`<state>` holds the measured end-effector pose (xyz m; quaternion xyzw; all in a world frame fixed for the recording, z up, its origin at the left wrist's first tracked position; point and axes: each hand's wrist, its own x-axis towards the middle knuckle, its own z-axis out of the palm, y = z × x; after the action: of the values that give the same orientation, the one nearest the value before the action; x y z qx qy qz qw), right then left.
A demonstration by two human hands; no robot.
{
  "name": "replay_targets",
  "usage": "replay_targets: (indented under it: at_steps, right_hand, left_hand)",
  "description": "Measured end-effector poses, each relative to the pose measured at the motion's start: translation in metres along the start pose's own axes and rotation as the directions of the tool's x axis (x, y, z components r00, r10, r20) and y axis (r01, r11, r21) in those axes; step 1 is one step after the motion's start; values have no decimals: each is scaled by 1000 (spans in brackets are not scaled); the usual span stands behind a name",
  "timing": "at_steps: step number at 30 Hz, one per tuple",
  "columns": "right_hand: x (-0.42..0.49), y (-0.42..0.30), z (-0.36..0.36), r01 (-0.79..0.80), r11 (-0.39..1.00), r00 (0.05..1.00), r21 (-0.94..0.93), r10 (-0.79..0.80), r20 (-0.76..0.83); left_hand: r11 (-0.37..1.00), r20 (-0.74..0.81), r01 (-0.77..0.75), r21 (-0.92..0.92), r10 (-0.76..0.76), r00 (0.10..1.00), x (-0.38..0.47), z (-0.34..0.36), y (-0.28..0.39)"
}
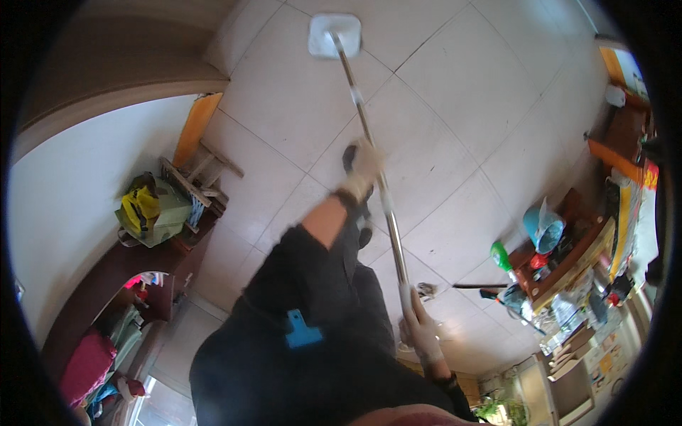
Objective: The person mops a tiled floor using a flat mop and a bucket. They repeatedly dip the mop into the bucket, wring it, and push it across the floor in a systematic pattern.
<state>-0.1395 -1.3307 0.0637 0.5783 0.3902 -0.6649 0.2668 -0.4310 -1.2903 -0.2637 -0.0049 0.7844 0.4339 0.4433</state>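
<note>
A flat mop with a metal pole (pixel 395 234) runs from before my body up to its pale, squarish head (pixel 334 36), which lies on the tiled floor (pixel 421 133) at the top of the view. My left hand (pixel 365 166), in a light glove and somewhat blurred, is closed round the middle of the pole. Lower down, near the end of the pole, my right hand (pixel 419 322) grips it, gloved as well. One dark shoe (pixel 349 157) shows beneath my left hand.
At left, a wooden stool (pixel 200 175) stands by a dark cabinet (pixel 138 258) bearing a yellow-topped bag (pixel 154 207). At right are a green bottle (pixel 500 254), a blue bin (pixel 543 229) and a cluttered wooden table (pixel 578 266). A dark stick (pixel 479 286) lies near them.
</note>
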Motion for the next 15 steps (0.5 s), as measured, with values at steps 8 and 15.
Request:
replay_targets:
  at_steps: [8,15]
  right_hand:
    - [-206,140,2,-147,875,963,461,233,-135]
    - [-73,84,0,96,993,964,71,-75,-255]
  left_hand:
    - [943,266,332,38,-330,906,-319,74,-110]
    - [999,79,31,-14,-30,996,-143,54,-60]
